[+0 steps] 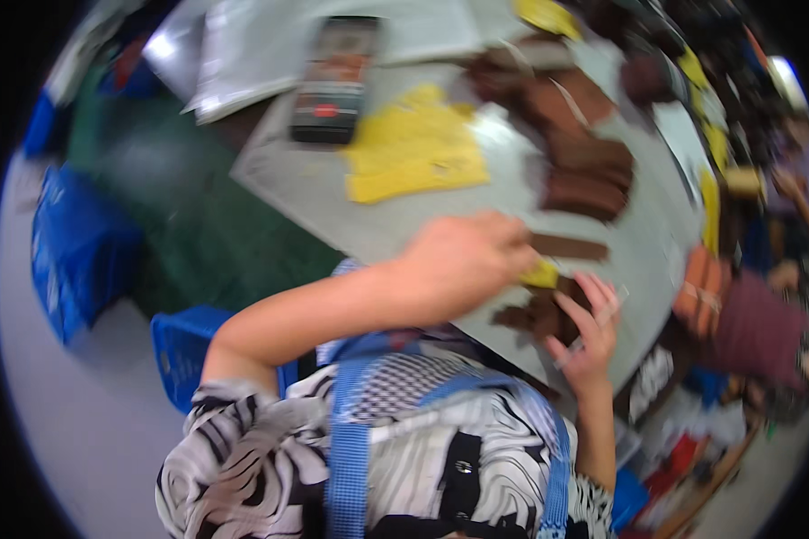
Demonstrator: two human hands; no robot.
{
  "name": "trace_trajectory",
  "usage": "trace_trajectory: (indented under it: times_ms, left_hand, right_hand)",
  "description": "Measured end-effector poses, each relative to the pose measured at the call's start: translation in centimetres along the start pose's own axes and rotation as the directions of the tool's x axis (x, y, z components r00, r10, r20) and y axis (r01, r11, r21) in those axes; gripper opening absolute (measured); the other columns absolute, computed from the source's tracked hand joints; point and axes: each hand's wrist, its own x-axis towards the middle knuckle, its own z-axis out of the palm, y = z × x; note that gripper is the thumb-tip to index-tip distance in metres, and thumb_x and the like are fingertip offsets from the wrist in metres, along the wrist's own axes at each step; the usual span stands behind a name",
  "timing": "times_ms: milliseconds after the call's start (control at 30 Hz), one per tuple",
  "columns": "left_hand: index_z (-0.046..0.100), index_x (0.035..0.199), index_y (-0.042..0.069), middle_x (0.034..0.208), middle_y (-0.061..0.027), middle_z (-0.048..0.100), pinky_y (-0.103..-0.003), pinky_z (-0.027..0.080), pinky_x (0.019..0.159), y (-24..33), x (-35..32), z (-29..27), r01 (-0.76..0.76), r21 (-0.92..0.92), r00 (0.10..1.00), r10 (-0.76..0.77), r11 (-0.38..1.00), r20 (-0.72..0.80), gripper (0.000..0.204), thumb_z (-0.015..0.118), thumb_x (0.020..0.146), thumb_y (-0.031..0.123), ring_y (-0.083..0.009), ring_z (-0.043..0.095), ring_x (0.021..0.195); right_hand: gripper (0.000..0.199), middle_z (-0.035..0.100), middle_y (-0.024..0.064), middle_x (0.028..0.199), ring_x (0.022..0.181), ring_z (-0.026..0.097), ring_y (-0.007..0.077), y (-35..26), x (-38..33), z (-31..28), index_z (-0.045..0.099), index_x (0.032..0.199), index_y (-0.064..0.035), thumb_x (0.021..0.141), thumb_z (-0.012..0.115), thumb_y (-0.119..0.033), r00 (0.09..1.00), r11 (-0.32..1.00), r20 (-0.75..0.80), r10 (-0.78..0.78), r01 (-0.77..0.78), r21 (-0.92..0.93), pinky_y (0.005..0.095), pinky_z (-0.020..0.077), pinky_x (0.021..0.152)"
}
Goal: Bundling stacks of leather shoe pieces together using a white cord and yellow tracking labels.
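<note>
Left hand (463,260) reaching over grey table (512,193), fingers closed on small yellow piece (541,274) at near edge, right hand (589,328) spread open on brown pieces (535,314) beside it, yellow sheet (413,148) farther left

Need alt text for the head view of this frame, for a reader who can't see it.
A person's left hand and right hand work at small dark brown flat pieces near the edge of a grey table. Stacks of brown pieces, yellow sheets and a dark rectangular device lie farther back; the picture is blurred.
</note>
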Motion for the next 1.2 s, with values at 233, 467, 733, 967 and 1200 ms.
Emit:
trace_trajectory:
  times_ms: [233,467,733,967,1200]
  left_hand:
    - [0.071,0.113,0.008,0.106,-0.0121,0.064,-0.039,0.055,0.079,0.6,1.7,-2.2,0.112,-0.145,0.991,-0.12,0.983,-0.052,0.028,0.074,0.085,0.003,-0.0313,0.067,0.092]
    - [0.074,0.106,0.011,0.099,-0.0054,0.066,-0.039,0.054,0.077,1.9,5.1,0.8,-0.041,0.114,0.996,0.05,0.993,-0.071,0.024,0.078,0.083,0.006,-0.0275,0.064,0.091]
    - [0.075,0.102,0.012,0.1,-0.0037,0.068,-0.038,0.055,0.077,1.5,6.0,2.8,-0.04,0.157,0.998,0.046,0.987,-0.034,0.022,0.08,0.081,0.008,-0.026,0.064,0.09]
    - [0.076,0.101,0.013,0.101,-0.0028,0.069,-0.038,0.055,0.076,1.2,6.1,2.9,-0.052,0.164,0.998,0.056,0.985,-0.019,0.02,0.08,0.081,0.009,-0.0241,0.064,0.089]
    - [0.076,0.103,0.013,0.102,-0.0026,0.069,-0.037,0.056,0.077,1.0,5.8,2.9,-0.066,0.192,0.998,0.067,0.979,0.004,0.021,0.079,0.082,0.01,-0.0248,0.065,0.091]
  right_hand:
    - [0.058,0.064,0.0125,0.134,0.12,0.059,0.0369,-0.2,0.9,0.2,0.072,0.121,-0.0133,0.068,0.087,-0.032,0.994,0.999,-0.1,-0.036,0.034,-0.013,0.0533,0.0433,0.105]
    - [0.062,0.066,0.0156,0.123,0.103,0.065,0.0243,3.4,2.0,-2.3,0.057,0.135,0.0017,0.108,0.047,-0.052,0.884,0.687,-0.186,0.428,-0.185,0.703,0.039,0.0515,0.094]
    - [0.081,0.058,0.0068,0.103,0.094,0.062,0.0157,4.8,4.4,-1.7,0.042,0.147,0.0023,0.107,0.026,-0.066,0.835,0.32,-0.033,0.549,-0.173,0.932,0.0461,0.0573,0.099]
    - [0.074,0.059,0.0081,0.107,0.097,0.062,0.0164,4.4,4.5,-1.3,0.042,0.146,0.0027,0.109,0.03,-0.061,0.836,0.286,-0.03,0.549,-0.154,0.946,0.0473,0.0564,0.101]
    - [0.029,0.066,0.0051,0.101,0.093,0.064,0.0103,3.4,4.9,-2.1,0.064,0.119,0.0031,0.11,0.054,-0.022,0.876,0.479,-0.015,0.482,-0.249,0.842,0.0251,0.0541,0.089]
